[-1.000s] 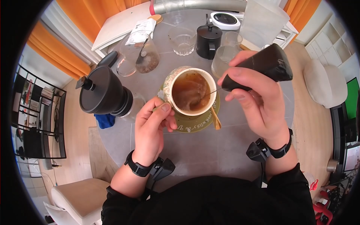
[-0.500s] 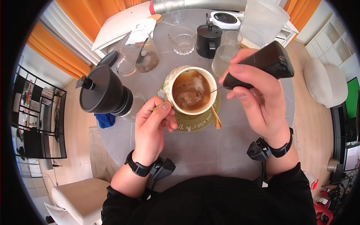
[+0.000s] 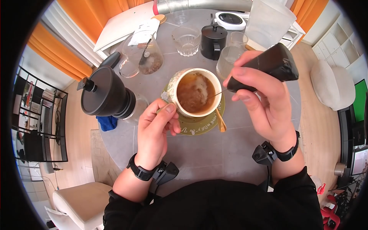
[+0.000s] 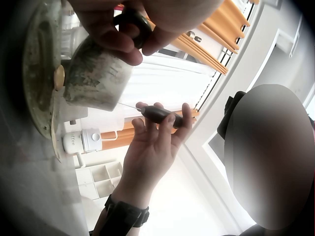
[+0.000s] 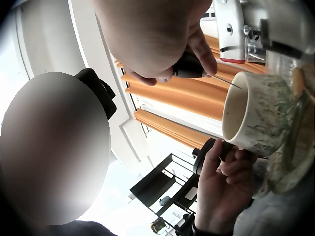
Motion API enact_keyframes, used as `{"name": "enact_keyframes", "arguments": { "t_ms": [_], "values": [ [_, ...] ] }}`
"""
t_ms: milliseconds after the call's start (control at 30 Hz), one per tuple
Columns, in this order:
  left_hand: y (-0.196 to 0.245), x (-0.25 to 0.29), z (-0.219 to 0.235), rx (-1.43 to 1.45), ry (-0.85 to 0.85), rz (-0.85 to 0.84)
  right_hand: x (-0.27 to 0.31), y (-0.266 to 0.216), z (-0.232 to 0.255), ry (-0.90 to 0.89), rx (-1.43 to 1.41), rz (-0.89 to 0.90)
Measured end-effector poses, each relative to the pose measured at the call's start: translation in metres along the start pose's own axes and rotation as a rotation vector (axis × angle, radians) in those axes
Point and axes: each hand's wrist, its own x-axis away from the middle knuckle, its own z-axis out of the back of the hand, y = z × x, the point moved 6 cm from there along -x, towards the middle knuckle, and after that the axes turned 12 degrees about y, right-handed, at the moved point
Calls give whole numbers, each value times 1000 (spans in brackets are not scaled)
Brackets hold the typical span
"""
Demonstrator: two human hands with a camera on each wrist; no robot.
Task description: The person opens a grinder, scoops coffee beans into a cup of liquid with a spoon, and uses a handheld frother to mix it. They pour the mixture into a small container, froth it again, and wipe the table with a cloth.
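A flower-patterned cup (image 3: 173, 89) of brown, foamy drink stands over a green saucer (image 3: 195, 126) with white lettering. Its handle is pinched between the thumb and fingers of my left hand (image 3: 154, 120). My right hand (image 3: 266, 97) grips a black handheld milk frother (image 3: 274, 63) to the right of the cup. From it a thin metal shaft slants over the rim into the drink, where its tip is hidden. A gold spoon (image 3: 221, 122) lies on the saucer's right side. In the left wrist view, the cup (image 4: 96, 78) and frother (image 4: 160, 116) show from the side.
Left of the cup stand a black hand grinder (image 3: 103, 94) and a glass server (image 3: 153, 50) with dark residue inside. Behind are a cut-glass cup (image 3: 186, 44), a black kettle (image 3: 213, 40) and a white round-dialled device (image 3: 230, 21). A ribbed glass (image 3: 228, 63) stands close behind my right hand.
Pale foam in the drink swirls and shifts its pattern. The frother has wavered slightly, while my left hand keeps its hold on the cup handle.
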Motion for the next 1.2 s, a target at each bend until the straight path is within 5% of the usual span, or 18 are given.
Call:
{"name": "enact_keyframes", "arguments": {
  "t_ms": [1200],
  "values": [
    [2, 3, 0, -68, 17, 4, 1, 2, -1, 11, 34, 7]
  ]
}}
